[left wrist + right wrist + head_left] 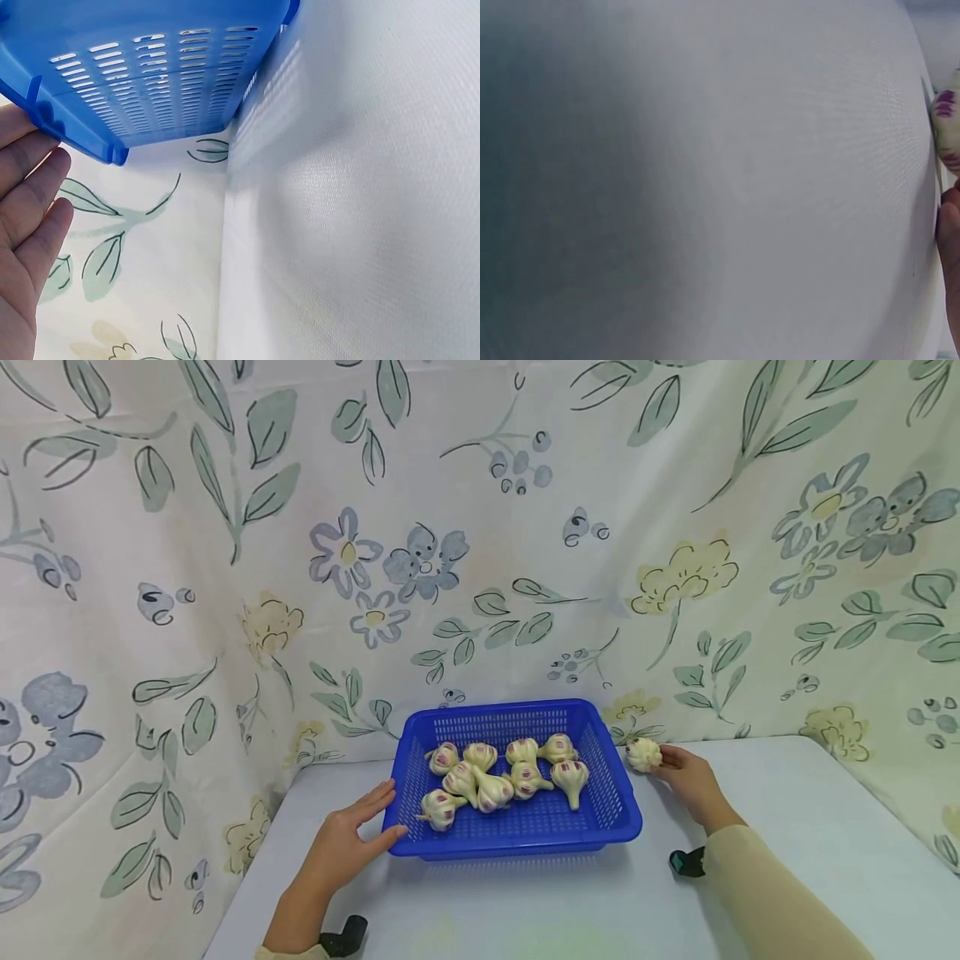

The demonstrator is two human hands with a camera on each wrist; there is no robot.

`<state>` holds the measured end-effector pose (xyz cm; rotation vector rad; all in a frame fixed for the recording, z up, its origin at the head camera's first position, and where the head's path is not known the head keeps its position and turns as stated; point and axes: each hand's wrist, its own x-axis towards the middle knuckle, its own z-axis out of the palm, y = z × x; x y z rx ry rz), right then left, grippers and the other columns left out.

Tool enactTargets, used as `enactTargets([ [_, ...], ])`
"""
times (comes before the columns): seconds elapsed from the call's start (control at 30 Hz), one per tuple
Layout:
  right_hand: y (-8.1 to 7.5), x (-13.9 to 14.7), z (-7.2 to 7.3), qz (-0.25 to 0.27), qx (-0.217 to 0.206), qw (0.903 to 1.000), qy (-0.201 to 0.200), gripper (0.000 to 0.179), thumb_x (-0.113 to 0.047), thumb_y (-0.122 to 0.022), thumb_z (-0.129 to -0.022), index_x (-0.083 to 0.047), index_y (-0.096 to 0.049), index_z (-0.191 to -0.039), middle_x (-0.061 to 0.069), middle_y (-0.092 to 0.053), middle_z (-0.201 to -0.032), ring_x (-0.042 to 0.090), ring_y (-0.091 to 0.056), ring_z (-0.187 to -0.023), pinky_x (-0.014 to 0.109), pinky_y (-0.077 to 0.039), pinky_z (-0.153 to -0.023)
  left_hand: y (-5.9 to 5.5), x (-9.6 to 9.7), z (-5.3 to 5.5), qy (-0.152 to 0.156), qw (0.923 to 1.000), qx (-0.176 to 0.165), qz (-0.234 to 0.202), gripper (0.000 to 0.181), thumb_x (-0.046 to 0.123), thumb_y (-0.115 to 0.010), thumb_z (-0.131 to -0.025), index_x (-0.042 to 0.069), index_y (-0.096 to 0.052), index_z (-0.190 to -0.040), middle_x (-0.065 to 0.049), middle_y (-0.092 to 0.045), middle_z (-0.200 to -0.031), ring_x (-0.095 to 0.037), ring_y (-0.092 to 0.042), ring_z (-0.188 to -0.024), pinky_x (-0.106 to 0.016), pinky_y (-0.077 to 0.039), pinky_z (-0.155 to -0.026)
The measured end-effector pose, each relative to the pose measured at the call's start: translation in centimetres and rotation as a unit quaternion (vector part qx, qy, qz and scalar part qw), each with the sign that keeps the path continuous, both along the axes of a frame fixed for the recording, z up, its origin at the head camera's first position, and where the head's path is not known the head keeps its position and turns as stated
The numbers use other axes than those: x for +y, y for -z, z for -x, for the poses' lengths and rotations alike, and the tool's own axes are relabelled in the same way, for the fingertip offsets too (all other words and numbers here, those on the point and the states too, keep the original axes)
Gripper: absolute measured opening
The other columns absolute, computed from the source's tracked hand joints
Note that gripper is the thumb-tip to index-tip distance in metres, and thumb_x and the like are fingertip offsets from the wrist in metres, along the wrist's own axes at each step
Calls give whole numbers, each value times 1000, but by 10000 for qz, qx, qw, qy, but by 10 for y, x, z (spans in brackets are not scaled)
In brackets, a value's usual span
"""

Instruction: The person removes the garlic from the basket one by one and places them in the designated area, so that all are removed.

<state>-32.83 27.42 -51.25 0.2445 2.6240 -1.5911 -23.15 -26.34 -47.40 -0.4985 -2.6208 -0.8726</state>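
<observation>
A blue plastic basket (517, 843) with slotted walls holds several white garlic bulbs (494, 792) with purple marks. At its left side, my left hand (341, 839) touches the rim, fingers straight and thumb apart. The left wrist view shows those fingers (41, 184) against the edge of the basket (187, 75). Just right of the basket, my right hand (693, 783) holds one garlic bulb (642, 755) by its near side, low at the table. Only part of that bulb (946, 124) and a bit of the hand (950, 232) show in the right wrist view.
Under everything lies a white table surface (510, 910). A white cloth (480, 527) printed with leaves and flowers hangs behind the table and along its left side. Dark wrist-worn devices sit at my left wrist (345, 937) and right wrist (687, 862).
</observation>
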Motion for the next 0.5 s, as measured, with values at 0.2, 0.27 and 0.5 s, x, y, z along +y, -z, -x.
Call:
enactTargets([
  [0.2,-2,-2,-1,15,4,10000,-40,64,-13,-56,-99,7,-26,-151,31,-37,-150,44,-38,-139,54,-36,-112,0,-1,-2,-35,10000,-67,-34,66,50,-75,-83,12,-61,-135,3,-54,-144,-23,-54,-131,-46,-48,-100],
  [0.27,-3,-1,-1,79,-61,9999,-72,67,-15,-57,-98,6,-24,-152,30,-35,-152,44,-37,-140,55,-35,-113,0,-1,-2,-33,10000,-82,-43,65,49,-75,-83,12,-61,-135,4,-54,-144,-23,-53,-131,-46,-48,-101],
  [0.5,-10,6,-4,320,-152,9989,-319,80,-14,-61,-96,2,-11,-156,27,-19,-159,44,-22,-147,56,-29,-115,-1,-1,0,39,10000,4,76,64,46,-75,-84,11,-61,-135,1,-54,-144,-24,-54,-131,-47,-48,-100],
])
